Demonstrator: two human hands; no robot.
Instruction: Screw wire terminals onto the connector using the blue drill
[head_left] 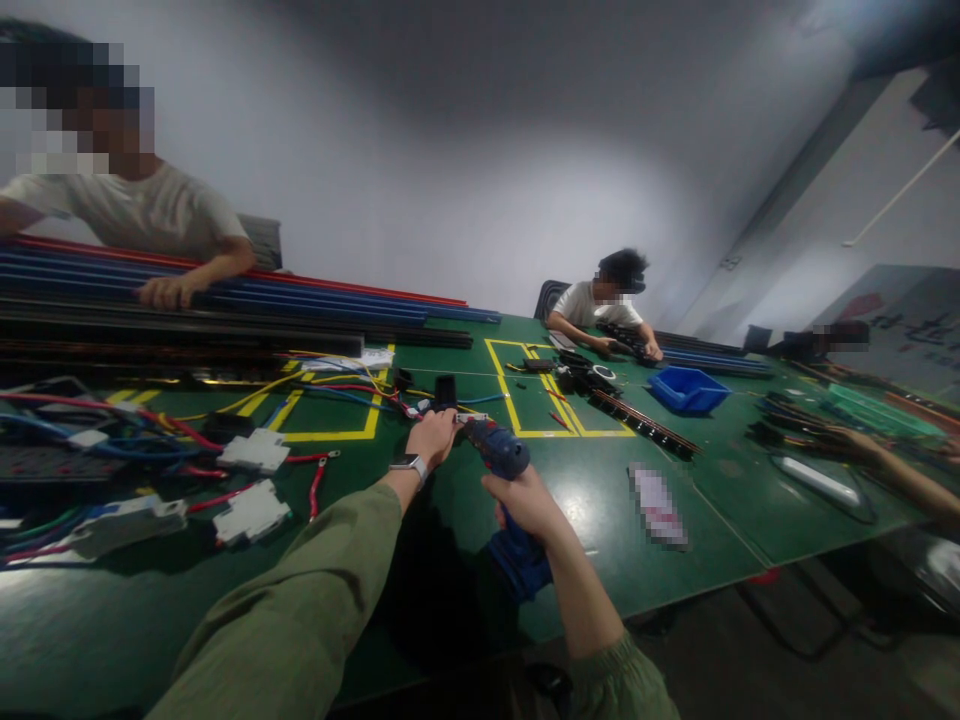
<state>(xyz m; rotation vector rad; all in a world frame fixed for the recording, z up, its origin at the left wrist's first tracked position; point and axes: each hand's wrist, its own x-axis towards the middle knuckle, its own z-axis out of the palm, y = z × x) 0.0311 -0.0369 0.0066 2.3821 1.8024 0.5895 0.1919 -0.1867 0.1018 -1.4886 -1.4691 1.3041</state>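
In my right hand (531,500) is a blue cordless drill (499,448), fingers wrapped around its handle and its nose pointing left. My left hand (433,438), with a watch (409,463) on the wrist, is closed just ahead of the drill's tip. What its fingers pinch is too small and partly hidden to name. A black box-like part (445,391) stands just beyond those fingers. Thin coloured wires (352,385) run up to this spot from the left.
Grey-white modules (253,510) with red cables lie left. Behind them are long blue and black bars (300,297), with a person's hand (171,292) on them. Another person (596,310) works across the green table (592,520). A blue bin (686,390) stands right.
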